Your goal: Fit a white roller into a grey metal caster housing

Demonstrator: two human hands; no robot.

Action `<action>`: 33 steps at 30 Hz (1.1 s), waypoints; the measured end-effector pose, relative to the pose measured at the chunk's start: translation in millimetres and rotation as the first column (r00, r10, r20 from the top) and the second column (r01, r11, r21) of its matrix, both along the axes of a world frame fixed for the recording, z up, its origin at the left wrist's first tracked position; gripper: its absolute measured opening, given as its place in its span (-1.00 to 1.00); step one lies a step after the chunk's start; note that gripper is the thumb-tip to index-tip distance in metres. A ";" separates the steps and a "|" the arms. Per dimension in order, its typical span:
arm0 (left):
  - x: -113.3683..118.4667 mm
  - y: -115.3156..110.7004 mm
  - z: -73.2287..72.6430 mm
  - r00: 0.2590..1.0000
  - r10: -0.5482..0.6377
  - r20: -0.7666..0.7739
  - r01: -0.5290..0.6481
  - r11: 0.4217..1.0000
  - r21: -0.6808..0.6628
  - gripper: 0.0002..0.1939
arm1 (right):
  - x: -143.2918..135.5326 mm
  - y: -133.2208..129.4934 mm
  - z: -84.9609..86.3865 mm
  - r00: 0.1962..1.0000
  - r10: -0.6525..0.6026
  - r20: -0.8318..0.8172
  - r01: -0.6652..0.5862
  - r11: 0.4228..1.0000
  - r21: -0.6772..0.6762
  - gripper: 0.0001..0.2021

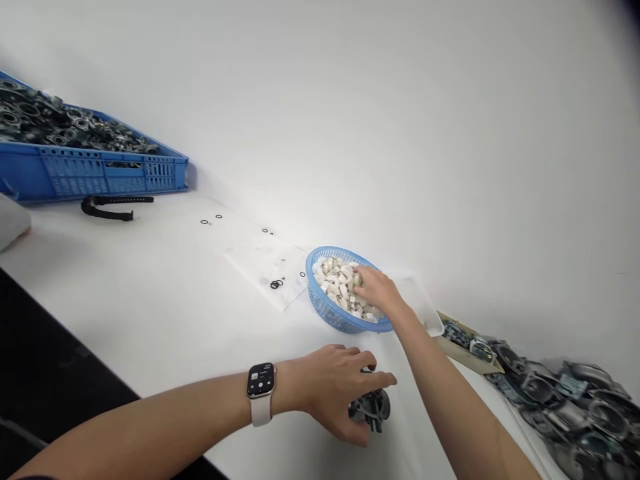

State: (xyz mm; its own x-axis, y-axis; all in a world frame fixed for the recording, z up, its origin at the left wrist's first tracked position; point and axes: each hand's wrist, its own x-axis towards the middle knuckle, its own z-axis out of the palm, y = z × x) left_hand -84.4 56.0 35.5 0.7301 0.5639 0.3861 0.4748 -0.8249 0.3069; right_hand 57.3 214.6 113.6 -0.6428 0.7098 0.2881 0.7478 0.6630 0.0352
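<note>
My left hand [345, 393], with a watch [261, 387] on its wrist, is curled around a dark metal casting [373, 407] low over the white table. The casting has a round opening and short prongs; the palm and fingers hide part of it. Farther off, my right hand [377, 288] reaches over the rim of a round blue basket [333, 313]. Its thumb and fingers close around a white plastic part [359, 281] among many similar white curved parts [340, 283] with small metal bits. The fingertips are partly hidden there.
A blue crate [100, 170] full of dark metal parts stands at far left, a black strap [113, 207] before it. Several black rings [276, 285] lie on a clear sheet [265, 267]. At right are a translucent tray [420, 303], a cardboard box [467, 343] and piled metal castings [575, 407].
</note>
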 end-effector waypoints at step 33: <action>-12.2 14.0 2.4 0.984 0.131 0.118 -0.121 0.989 -0.090 -0.37 | 47.9 -162.6 27.8 0.955 0.244 0.170 -0.158 0.900 -0.406 -0.75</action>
